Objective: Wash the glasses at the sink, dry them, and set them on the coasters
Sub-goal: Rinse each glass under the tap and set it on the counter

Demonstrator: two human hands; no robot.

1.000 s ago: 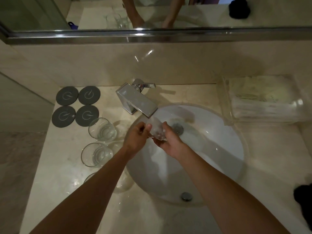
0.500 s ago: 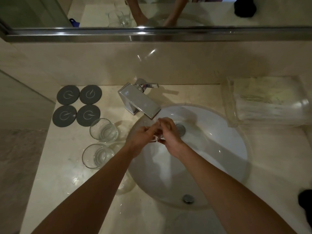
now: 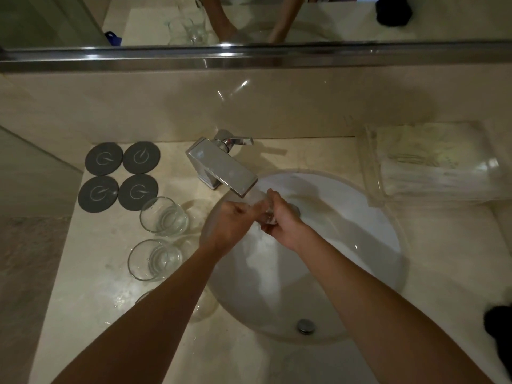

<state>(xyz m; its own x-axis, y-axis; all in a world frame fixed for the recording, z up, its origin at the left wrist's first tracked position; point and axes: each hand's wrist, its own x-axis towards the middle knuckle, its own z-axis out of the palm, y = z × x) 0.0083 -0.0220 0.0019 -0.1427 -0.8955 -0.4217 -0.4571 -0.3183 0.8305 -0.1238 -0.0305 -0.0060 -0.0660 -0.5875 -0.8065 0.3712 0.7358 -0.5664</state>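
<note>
Glasses were the business at this basin, and one glass [image 3: 268, 214] sat right under the faucet [image 3: 221, 169] spout, held between both hands over the far side of the sink [image 3: 360, 245]. That spot made sense: the spout reaches only a little way over the bowl, so the glass had to be brought up close beneath it to catch any water. The right hand [image 3: 282, 223] had its fingers curled around the glass from the right, steadying it. The left hand [image 3: 231, 225] closed in from the left, fingers bent against the glass, by my reading to rub the wall while the other hand kept it from slipping. Wet glass is slick, so two hands clamped on it looked a sensible choice.

On the counter to the left stood an upright glass [image 3: 164, 216] and nearer to the viewer a second glass [image 3: 155, 259], with a third partly hidden beneath the left forearm. They sat just beside the bowl, within easy reach, likely queued for their turn. Four dark coasters [image 3: 122, 176] lay in a square at the far left, all bare. Folded towels [image 3: 432, 164] rested in a clear tray at the far right, handy for drying. Washing looked early; drying and setting down remained.
</note>
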